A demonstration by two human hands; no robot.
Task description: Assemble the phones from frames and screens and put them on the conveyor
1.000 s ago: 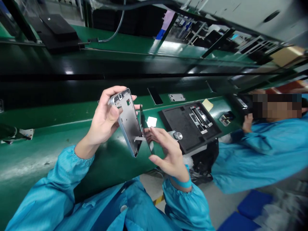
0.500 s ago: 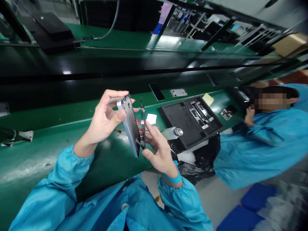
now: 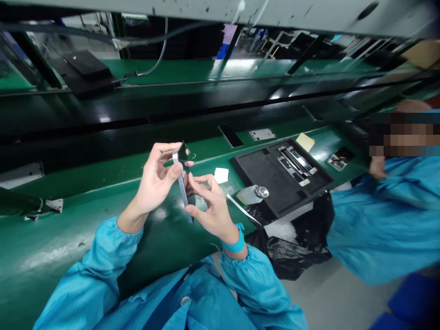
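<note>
My left hand (image 3: 156,181) grips the silver-blue edge of a phone housing (image 3: 182,185), thumb on the near side and fingers behind the top. The housing stands nearly upright on edge above the green bench. My right hand (image 3: 213,208) has its thumb and fingertips on the dark phone screen (image 3: 191,200), which lies against the open face of the housing. Whether it sits fully flush is hard to see at this angle. A white paper square (image 3: 222,175) lies on the bench just beyond my right hand.
Right of my hands are a liquid bottle (image 3: 249,195), a black foam tray (image 3: 254,160) with metal strips, and a black plastic bag (image 3: 282,256). A dark phone (image 3: 231,135) and a pale phone plate (image 3: 262,134) lie farther back. A co-worker in a blue sleeve (image 3: 395,192) sits at right.
The screen, held apart from the housing before, now rests against it. Both hands have come closer together, and the view has shifted slightly.
</note>
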